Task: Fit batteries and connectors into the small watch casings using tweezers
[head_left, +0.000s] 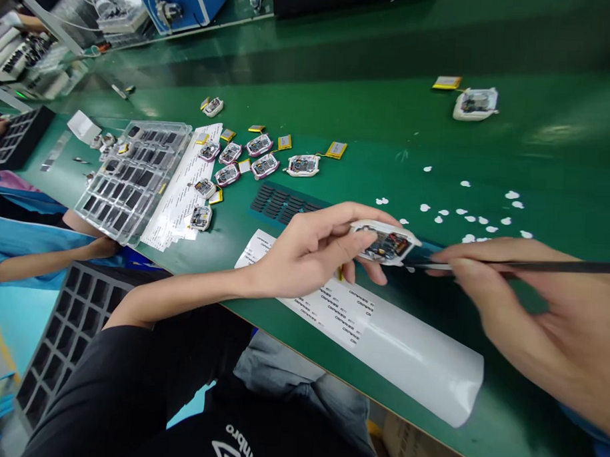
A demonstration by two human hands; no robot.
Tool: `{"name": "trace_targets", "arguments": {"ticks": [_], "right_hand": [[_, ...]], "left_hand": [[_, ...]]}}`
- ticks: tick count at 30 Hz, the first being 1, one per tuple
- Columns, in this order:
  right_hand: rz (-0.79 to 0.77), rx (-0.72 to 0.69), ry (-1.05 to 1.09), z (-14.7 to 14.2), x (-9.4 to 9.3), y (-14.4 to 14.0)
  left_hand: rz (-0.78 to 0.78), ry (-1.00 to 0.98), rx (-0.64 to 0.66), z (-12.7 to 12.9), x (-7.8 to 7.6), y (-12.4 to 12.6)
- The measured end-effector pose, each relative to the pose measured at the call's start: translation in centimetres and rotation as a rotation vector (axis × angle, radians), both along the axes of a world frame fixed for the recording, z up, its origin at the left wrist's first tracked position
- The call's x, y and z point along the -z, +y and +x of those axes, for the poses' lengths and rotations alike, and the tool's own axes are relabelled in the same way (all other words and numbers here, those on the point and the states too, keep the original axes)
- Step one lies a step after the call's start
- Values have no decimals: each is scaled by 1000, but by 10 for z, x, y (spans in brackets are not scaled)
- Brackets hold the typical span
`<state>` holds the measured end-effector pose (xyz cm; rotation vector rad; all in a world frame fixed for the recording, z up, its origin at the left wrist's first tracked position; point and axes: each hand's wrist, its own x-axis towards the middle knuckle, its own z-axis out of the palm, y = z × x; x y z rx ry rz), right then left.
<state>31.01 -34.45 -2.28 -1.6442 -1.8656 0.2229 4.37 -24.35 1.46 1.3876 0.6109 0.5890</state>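
Note:
Between the fingers and thumb of my left hand (pixel 317 252) is a white device housing (pixel 388 243), its circuit board facing up. My right hand (pixel 522 316) pinches dark tweezers (pixel 488 265), whose tips reach the housing's lower right edge. Whether the tips hold anything is too small to tell. Under my left hand lies a printed sheet of adhesive backing (pixel 342 310), its glossy right part curling up. A sheet of black adhesive pieces (pixel 280 202) is partly hidden behind that hand.
Several open housings with yellow batteries (pixel 264 165) lie at left centre; another housing (pixel 477 103) is far right. White scraps (pixel 480 220) dot the green table (pixel 359 110). A clear tray (pixel 134 176) stands left, beside a co-worker's arm (pixel 58 256). A black compartment tray (pixel 68 333) sits lower left.

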Motion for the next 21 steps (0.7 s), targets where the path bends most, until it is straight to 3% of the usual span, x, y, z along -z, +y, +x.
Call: {"name": "trace_targets", "arguments": {"ticks": [2, 4, 10, 15, 21], "right_hand": [[20, -53, -51, -20, -10, 27], [87, -129, -89, -31, -16, 36], [205, -261, -160, -31, -25, 29], [144, -298, -149, -26, -21, 32], [219, -388, -237, -17, -9, 24]], "left_hand": [[29, 24, -24, 0, -1, 4], [116, 73, -6, -2, -1, 6], [449, 323, 148, -5, -1, 6], [884, 402, 257, -3, 9, 4], [1025, 510, 325, 0, 15, 2]]}}
